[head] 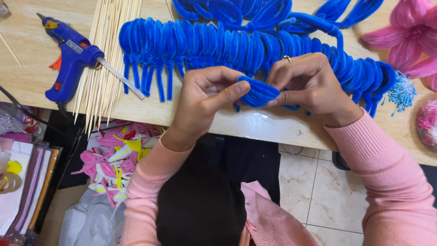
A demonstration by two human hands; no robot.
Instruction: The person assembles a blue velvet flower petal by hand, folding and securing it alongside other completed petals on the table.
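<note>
Head view, above tabletop [255, 125] edge: left hand [205, 98] and right hand [309, 84] both pinched shut on one blue petal [257, 92], held between them just over the near edge. Petal's long axis roughly left-right, tilted slightly; left thumb on its left end, right fingertips on its right end, neither hand nearer. Behind: row of blue petals [191, 45]; far left, glue gun [70, 57] on skewers [102, 68]; right, pink flower [409, 36].
</note>
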